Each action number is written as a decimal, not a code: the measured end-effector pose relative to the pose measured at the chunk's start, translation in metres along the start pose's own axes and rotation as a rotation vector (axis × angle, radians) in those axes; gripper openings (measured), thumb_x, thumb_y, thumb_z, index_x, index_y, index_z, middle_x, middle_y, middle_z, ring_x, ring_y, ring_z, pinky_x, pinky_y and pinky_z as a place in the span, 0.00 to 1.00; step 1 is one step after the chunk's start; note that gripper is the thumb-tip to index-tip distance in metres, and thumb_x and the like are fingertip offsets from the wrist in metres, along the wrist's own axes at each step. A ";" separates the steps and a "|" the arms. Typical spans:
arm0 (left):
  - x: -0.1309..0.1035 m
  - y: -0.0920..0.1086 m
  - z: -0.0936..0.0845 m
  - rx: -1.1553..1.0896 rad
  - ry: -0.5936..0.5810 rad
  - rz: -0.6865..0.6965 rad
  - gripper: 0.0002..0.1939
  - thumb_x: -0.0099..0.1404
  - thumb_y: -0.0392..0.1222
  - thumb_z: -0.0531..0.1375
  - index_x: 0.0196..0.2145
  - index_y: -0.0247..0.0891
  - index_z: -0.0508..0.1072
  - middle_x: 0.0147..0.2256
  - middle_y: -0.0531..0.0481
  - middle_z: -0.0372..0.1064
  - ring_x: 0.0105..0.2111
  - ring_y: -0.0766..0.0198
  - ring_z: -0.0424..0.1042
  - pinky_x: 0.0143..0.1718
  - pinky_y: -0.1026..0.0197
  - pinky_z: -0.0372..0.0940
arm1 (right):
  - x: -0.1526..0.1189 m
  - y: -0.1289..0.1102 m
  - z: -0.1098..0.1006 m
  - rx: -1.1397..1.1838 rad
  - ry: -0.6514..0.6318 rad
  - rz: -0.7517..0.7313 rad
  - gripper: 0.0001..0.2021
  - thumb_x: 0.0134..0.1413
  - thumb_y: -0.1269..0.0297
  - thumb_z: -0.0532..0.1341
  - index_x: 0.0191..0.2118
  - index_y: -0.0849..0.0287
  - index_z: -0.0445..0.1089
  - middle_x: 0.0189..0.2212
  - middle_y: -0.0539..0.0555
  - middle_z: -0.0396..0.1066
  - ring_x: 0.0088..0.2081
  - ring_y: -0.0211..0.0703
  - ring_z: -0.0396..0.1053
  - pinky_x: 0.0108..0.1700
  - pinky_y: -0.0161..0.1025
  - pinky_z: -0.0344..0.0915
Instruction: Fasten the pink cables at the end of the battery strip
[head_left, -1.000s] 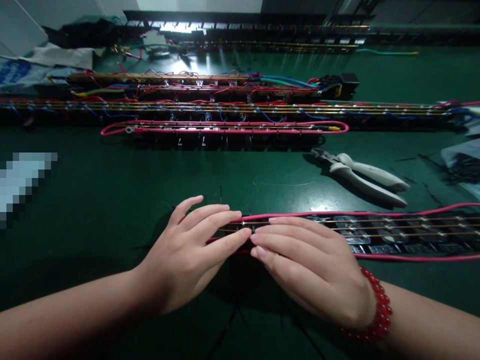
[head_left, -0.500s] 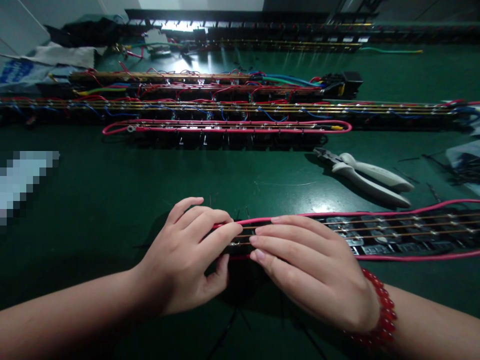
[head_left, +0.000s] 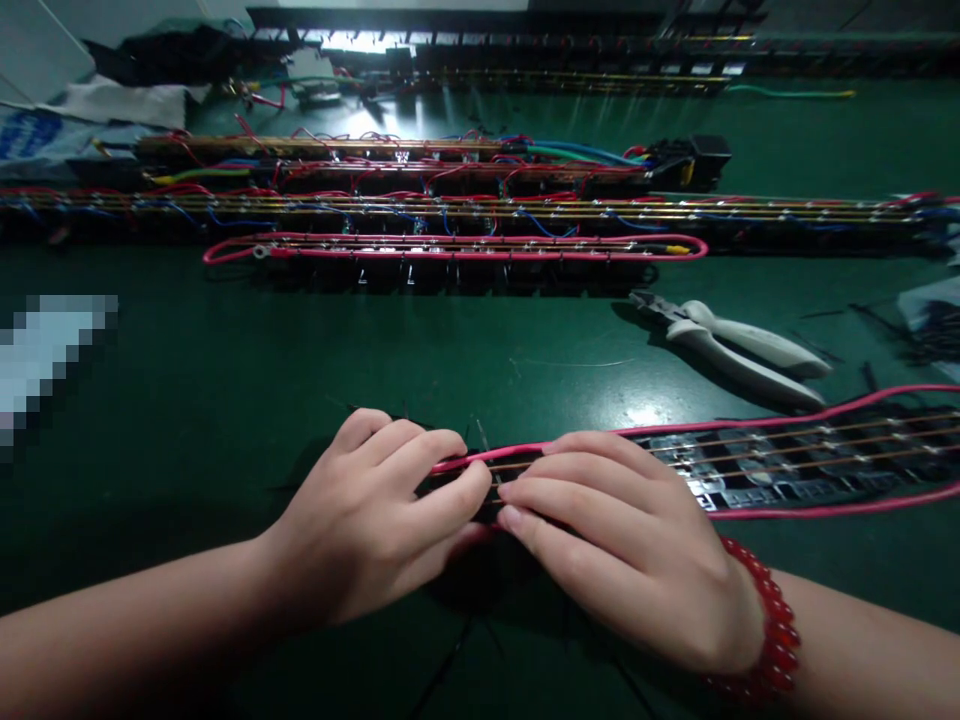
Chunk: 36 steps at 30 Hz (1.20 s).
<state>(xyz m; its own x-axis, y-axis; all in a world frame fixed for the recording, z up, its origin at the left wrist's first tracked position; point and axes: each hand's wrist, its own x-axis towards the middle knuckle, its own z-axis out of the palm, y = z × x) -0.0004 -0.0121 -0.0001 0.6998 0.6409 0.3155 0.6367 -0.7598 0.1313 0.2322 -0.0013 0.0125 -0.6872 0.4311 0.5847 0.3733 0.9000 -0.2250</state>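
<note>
Spanning a dark strip (head_left: pixel 810 455): two bare hands, red wire (head_left: pixel 720 424) along the edges.
Strip: long, flat, lying at the front of the green table (head_left: pixel 225 350) and running out rightward; clear, shiny plates (head_left: pixel 754 462) under straight copper-coloured rods (head_left: pixel 827 430). Wire: smooth, round, rubbery-looking. Left hand (head_left: pixel 382 500): fingers bent over the strip and the wire's far run; grip cannot be told, thumb mostly hidden. Right hand (head_left: pixel 637 540): fingers long, close together, across the strip just beside the left, seemingly steadying it; whether they pinch anything cannot be told. Bracelet (head_left: pixel 781 625): round red beads. Pliers (head_left: pixel 735 345): pale handles spread, beyond the strip, probably for easy reach.
</note>
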 end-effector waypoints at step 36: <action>0.002 -0.004 0.006 -0.488 -0.101 -0.242 0.27 0.62 0.42 0.65 0.57 0.44 0.63 0.52 0.54 0.74 0.50 0.64 0.73 0.58 0.58 0.55 | -0.003 0.008 0.002 -0.019 0.016 0.122 0.03 0.58 0.73 0.64 0.39 0.61 0.72 0.36 0.53 0.80 0.39 0.42 0.75 0.45 0.45 0.71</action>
<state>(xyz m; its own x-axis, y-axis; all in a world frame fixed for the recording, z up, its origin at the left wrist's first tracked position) 0.0003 -0.0076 -0.0056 0.5951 0.7924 0.1336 0.5759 -0.5365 0.6169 0.2360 0.0043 0.0077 -0.6259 0.5359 0.5666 0.4652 0.8397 -0.2803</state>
